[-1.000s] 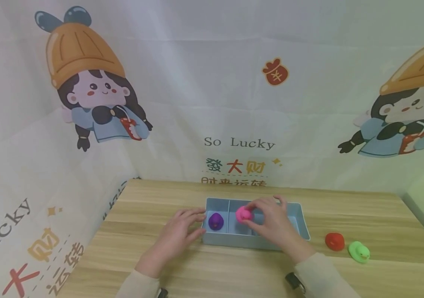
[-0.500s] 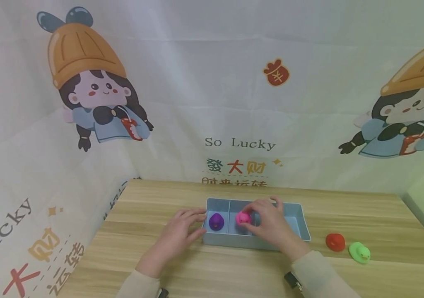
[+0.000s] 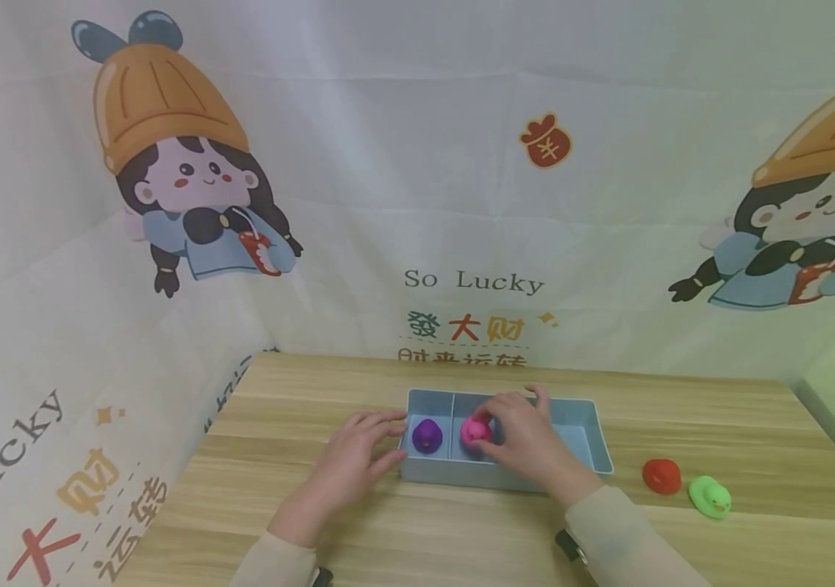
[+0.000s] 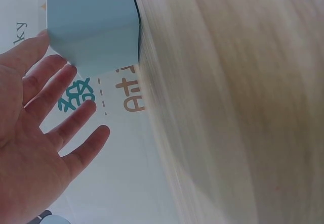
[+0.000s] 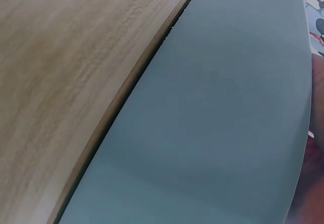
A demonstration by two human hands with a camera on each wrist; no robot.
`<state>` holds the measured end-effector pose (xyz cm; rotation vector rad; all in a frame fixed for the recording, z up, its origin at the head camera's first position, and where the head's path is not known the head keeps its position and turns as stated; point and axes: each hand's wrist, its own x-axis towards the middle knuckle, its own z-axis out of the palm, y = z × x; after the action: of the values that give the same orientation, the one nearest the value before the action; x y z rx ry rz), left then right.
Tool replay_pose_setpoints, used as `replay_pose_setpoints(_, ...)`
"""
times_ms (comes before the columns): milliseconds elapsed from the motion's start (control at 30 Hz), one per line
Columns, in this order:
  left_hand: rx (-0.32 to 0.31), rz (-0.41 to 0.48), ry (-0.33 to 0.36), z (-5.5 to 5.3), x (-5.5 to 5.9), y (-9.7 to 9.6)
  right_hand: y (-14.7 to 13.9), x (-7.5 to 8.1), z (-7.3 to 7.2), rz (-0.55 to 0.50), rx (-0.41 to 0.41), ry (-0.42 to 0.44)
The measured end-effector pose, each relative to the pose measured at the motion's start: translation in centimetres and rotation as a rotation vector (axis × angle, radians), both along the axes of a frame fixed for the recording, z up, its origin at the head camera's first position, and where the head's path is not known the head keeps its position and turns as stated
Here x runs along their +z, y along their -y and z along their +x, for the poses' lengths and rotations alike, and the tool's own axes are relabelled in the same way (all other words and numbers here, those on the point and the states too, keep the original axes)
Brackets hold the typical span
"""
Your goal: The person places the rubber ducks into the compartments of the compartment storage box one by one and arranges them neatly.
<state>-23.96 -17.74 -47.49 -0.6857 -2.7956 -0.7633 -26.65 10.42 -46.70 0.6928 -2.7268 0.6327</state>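
A light blue divided box stands on the table. In its left compartment sits a purple toy duck. My right hand reaches over the box and pinches a pink toy duck between thumb and fingers, down inside the compartment right of the purple one. The left hand is at the box's left end, fingers spread and fairly straight; in the left wrist view its fingertips meet the box's edge. The box wall fills much of the right wrist view and hides most of that hand.
Right of the box, a red toy duck and a green toy duck lie on the wooden table. A printed cloth hangs behind the table and along its sides.
My right hand has moved slightly left and lower with the pink duck, which now sits deeper in its compartment. The left hand has stayed at the box's end.
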Motion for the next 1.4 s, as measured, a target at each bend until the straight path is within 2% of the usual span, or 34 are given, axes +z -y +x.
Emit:
replay_pose_setpoints(400,-0.001,0.015,0.021,0.2,0.4,0.0,0.4,0.3,-0.3,0.079,-0.005,0.010)
replay_pose_setpoints(733,-0.003,0.014,0.011,0.1,0.1,0.0,1.1,0.5,-0.8,0.172,-0.019,0.037)
replay_pose_setpoints(1400,0.008,0.025,0.026,0.0,0.0,0.0,1.4,0.5,-1.1,0.217,-0.033,0.069)
